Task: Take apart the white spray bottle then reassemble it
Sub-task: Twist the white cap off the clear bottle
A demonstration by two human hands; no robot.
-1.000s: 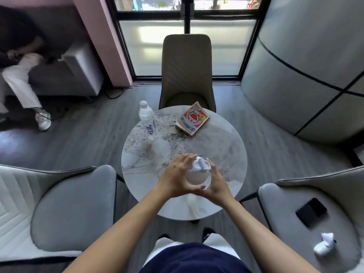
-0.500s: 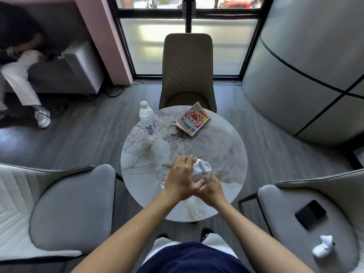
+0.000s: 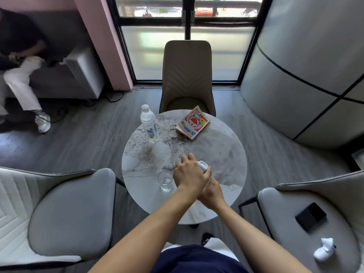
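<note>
The white spray bottle [image 3: 203, 165] is almost hidden between my two hands above the round marble table [image 3: 226, 154]; only a bit of its white top shows. My left hand [image 3: 190, 175] is wrapped over the top of it, fingers curled around the head. My right hand [image 3: 211, 192] lies lower and partly under my left wrist, gripping the bottle's body, which I cannot see. Whether head and body are joined cannot be told.
A small empty glass [image 3: 165, 180] stands just left of my hands. Farther back are a water bottle [image 3: 149, 123] and a comic book [image 3: 193, 123]. The right-hand chair holds a black phone [image 3: 310, 216] and a second white sprayer [image 3: 324, 251]. A person sits at far left.
My left hand has turned over the bottle's top, covering it more. My right hand has slid under the left wrist. The bottle's body, visible earlier, is now hidden.
</note>
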